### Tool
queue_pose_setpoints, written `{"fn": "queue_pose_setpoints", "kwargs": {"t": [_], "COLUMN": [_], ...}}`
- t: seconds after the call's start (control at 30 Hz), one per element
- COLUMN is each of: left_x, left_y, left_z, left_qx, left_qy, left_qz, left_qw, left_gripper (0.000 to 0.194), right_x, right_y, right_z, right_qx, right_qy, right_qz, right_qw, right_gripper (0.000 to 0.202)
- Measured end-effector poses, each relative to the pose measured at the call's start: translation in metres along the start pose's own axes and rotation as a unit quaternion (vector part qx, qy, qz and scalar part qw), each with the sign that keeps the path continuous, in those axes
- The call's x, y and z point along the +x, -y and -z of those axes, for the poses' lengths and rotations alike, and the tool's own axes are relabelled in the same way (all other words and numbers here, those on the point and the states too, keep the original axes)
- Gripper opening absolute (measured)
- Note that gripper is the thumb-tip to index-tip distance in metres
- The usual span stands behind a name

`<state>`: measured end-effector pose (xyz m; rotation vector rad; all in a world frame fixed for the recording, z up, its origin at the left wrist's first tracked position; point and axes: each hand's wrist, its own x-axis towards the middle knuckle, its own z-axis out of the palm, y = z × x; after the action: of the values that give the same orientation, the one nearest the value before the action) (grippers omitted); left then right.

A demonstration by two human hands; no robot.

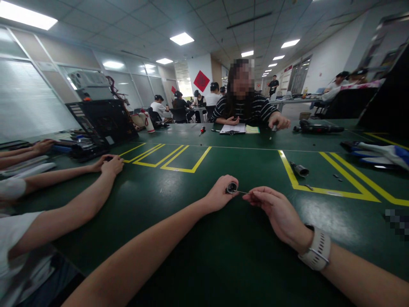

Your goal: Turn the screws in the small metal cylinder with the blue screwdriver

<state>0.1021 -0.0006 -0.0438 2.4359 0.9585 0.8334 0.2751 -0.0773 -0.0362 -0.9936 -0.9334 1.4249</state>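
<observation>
My left hand (pixel 220 194) is closed around a short, hollow metal cylinder (pixel 231 186), its open end turned toward me. Between thumb and fingers, my right hand (pixel 271 207) pinches a thin metal rod (pixel 243 192) whose far tip reaches the cylinder's mouth. Whether the rod touches the inside cannot be made out. Off to the right, a similar dark metal housing (pixel 300 169) lies on its side within a yellow tape outline (pixel 289 175). Small metal pieces (pixel 309 187) lie close to it.
Across the green table (pixel 179 209) sits a person (pixel 252 106) holding a small part over a clipboard (pixel 233 128). Another person's hands (pixel 110 165) work at the left. A power tool (pixel 318 127), a blue-and-white object (pixel 383 154), a red screwdriver (pixel 202 131) and a black equipment frame (pixel 102 121) also occupy the table.
</observation>
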Motion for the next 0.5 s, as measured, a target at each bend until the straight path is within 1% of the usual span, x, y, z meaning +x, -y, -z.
{"fn": "queue_pose_setpoints", "kwargs": {"t": [0.1, 0.2, 0.37, 0.5], "left_x": [0.0002, 0.0, -0.0017, -0.002], "left_y": [0.0008, 0.0015, 0.001, 0.0013], "left_z": [-0.0007, -0.0014, -0.0012, -0.0013], "left_qx": [0.002, 0.028, 0.054, 0.037], "left_qy": [-0.015, -0.023, 0.012, 0.023], "left_qz": [0.017, 0.028, 0.004, -0.012], "left_qw": [1.0, 0.999, 0.998, 0.999], "left_gripper": [0.011, 0.011, 0.008, 0.01], "right_x": [-0.0002, 0.0002, 0.0002, 0.0015], "right_y": [-0.0005, -0.0027, -0.0049, -0.0021], "right_z": [-0.0014, -0.0009, 0.0013, 0.0023], "right_qx": [-0.001, -0.008, -0.049, -0.017], "right_qy": [-0.008, -0.022, 0.001, 0.002], "right_qz": [0.01, 0.025, 0.031, 0.006], "right_qw": [1.0, 0.999, 0.998, 1.0], "right_gripper": [0.011, 0.012, 0.014, 0.012]}}
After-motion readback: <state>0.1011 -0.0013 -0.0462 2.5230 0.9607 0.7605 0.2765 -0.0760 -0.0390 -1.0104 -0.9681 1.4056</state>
